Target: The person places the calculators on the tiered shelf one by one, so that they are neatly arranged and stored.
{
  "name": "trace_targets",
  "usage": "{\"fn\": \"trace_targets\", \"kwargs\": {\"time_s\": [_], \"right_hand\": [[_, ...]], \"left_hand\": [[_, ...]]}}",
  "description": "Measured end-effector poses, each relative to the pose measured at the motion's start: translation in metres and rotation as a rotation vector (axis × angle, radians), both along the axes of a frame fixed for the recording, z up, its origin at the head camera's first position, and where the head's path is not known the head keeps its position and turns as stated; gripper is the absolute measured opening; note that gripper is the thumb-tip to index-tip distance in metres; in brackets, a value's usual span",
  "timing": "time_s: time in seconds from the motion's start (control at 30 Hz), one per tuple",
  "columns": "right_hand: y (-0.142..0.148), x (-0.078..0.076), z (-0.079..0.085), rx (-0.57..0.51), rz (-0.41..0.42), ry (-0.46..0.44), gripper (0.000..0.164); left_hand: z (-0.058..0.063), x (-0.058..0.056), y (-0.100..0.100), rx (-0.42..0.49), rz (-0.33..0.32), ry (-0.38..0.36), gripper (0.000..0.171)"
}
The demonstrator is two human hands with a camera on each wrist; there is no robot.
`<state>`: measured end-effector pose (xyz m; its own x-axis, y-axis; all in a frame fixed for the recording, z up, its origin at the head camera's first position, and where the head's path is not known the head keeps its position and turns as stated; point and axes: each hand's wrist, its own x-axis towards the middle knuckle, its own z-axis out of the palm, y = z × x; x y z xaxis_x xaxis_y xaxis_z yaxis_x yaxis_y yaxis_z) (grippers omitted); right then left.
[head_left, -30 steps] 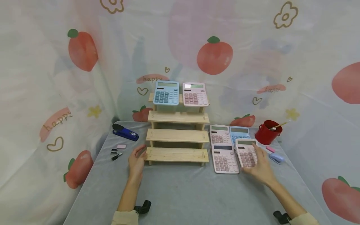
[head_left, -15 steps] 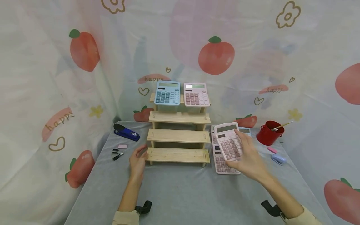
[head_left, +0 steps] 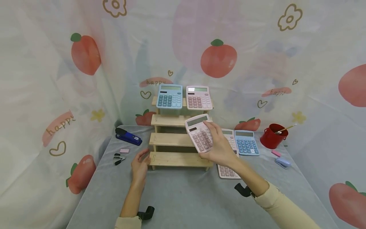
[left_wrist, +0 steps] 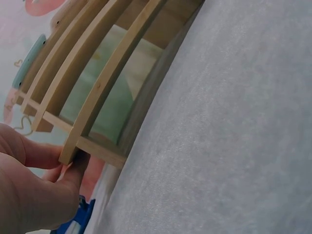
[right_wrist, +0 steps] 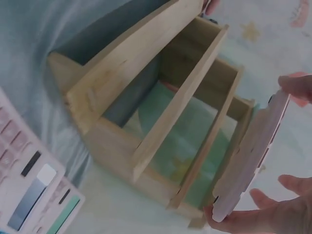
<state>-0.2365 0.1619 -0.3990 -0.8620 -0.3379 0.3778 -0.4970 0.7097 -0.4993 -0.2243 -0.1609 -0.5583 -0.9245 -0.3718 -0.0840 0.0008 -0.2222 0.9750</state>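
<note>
My right hand (head_left: 220, 147) grips a pink calculator (head_left: 199, 132) by its opposite edges. It is tilted, in the air before the right half of the stepped wooden rack (head_left: 177, 159). The right wrist view shows this calculator (right_wrist: 251, 156) nearly edge-on, between thumb and fingers. My left hand (head_left: 139, 167) pinches the left end of the rack's lowest board, and the left wrist view shows the thumb and fingers (left_wrist: 41, 155) on that board's corner. On the top step a blue calculator (head_left: 170, 96) leans beside another pink calculator (head_left: 198, 98).
Right of the rack lie a blue calculator (head_left: 247, 143) and pink calculators (head_left: 228, 171), partly behind my right arm. Farther right are a red bucket (head_left: 271, 137) with a pencil, a pink eraser (head_left: 276, 153) and a light-blue stapler (head_left: 282, 163). A dark-blue stapler (head_left: 128, 136) lies at left.
My right hand has lifted the pink calculator off the table at right and carried it left to the rack. The left hand stays at the rack's lowest board.
</note>
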Motion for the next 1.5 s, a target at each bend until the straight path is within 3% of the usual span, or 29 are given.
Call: {"fn": "trace_targets", "kwargs": {"time_s": [0.27,0.47,0.73,1.0,1.23,1.5], "right_hand": [[-0.042,-0.022,0.003,0.015,0.017,-0.083,0.124],[-0.07,-0.038,0.005,0.026,0.041,-0.082,0.123],[-0.103,-0.059,0.002,0.007,-0.013,-0.106,0.12],[-0.138,-0.07,-0.008,0.013,-0.14,-0.043,0.107],[-0.166,-0.077,-0.021,0.154,-0.242,0.035,0.095],[-0.181,-0.084,-0.031,0.18,-0.256,0.11,0.094]], "left_hand": [[-0.002,0.0,0.0,0.001,0.004,-0.004,0.049],[-0.001,0.001,0.0,0.008,-0.002,-0.002,0.05],[-0.002,0.0,-0.001,0.001,-0.007,0.002,0.049],[-0.003,-0.001,-0.001,-0.006,0.002,-0.005,0.049],[-0.001,0.002,0.001,-0.003,-0.004,0.001,0.048],[-0.001,0.001,0.0,0.002,0.002,0.002,0.048]]}}
